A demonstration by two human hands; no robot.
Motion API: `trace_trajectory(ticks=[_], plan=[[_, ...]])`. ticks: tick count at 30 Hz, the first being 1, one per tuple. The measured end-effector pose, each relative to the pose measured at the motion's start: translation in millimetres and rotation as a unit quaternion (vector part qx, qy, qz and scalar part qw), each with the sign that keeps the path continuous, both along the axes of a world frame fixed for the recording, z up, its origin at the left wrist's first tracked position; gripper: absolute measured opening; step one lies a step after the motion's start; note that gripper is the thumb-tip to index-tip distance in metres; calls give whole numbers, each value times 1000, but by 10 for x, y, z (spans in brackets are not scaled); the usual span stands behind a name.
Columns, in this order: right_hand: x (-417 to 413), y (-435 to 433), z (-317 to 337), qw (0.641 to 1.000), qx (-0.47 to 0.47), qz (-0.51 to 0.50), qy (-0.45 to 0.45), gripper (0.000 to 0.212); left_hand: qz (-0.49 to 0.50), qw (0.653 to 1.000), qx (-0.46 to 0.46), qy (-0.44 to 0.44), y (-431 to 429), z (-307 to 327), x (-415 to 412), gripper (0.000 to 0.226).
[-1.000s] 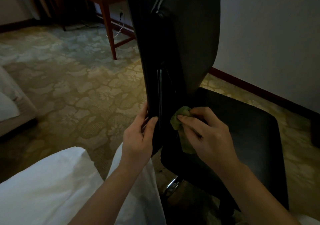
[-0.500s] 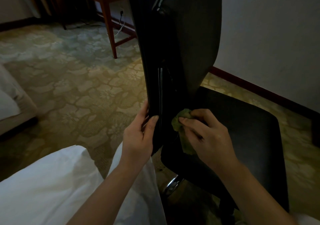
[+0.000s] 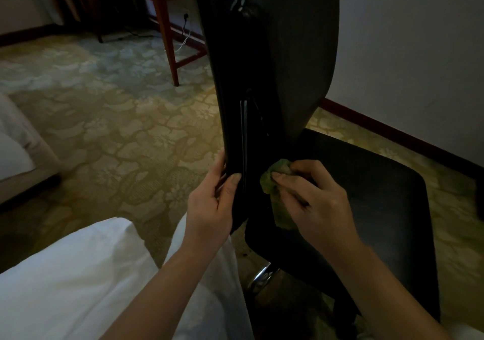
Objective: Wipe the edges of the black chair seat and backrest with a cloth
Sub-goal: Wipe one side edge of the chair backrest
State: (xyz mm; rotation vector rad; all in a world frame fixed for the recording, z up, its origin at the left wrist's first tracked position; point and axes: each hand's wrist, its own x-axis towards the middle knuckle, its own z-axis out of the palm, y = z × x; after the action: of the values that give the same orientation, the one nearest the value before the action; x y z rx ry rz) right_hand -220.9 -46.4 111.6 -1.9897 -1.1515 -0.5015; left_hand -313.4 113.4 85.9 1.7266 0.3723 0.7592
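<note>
Green cloth: the crumpled, soft green rag (image 3: 269,182) is pinched in the right hand (image 3: 317,201) and pressed low against the near edge of the backrest, just above its junction with the seat.
Cloth risk: the rag is bunched so small that bare fingertips could rub the edge in its place and leave smears, and its loose tail might snag in the gap.
Chair risk: if the chair swivels, a firm stroke may turn it away should the steadying grip slacken.
Light risk: black surfaces in a dim room probably hide missed patches.
Right hand: the fingers are curled and clamped on the cloth, with the thumb along its top.
Left hand: the left hand (image 3: 212,208) has its thumb and fingers closed round the backrest's near-left edge.
Backrest: the tall, curved black chair backrest (image 3: 288,64) looks matt, with a thin glossy strip running up its edge.
Seat: the broad black chair seat with rounded corners (image 3: 379,195) is dull and smooth and lies right of the hands.
Chair stem: the shiny chrome stem (image 3: 262,278) sits under the seat's near edge.
Floor: the pale green-gold floral carpet (image 3: 117,135) looks soft.
Desk: the reddish wooden desk leg (image 3: 167,38) is slim and straight and stands far left.
</note>
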Motion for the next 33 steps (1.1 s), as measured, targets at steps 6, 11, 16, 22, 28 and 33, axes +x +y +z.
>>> trace_trajectory(ticks=[6,11,16,22,28,33], plan=[[-48,-48,-33,1000,-15,-5,-6,21,-1,1000,-1,-11,-7,-9,7,48],[-40,44,146,1000,18,6,-17,21,3,1000,-7,-10,-6,-22,18,49],[-15,-1,-2,1000,7,1,-4,19,1,1000,-7,-14,-11,-7,12,48],[-56,-104,-197,999,-38,-8,0,20,3,1000,2,-9,-27,1,13,47],[-71,-7,18,1000,15,-13,-10,20,0,1000,6,-3,-14,-9,14,49],[-24,10,-10,1000,6,-15,2,20,0,1000,4,-6,-18,1,13,48]])
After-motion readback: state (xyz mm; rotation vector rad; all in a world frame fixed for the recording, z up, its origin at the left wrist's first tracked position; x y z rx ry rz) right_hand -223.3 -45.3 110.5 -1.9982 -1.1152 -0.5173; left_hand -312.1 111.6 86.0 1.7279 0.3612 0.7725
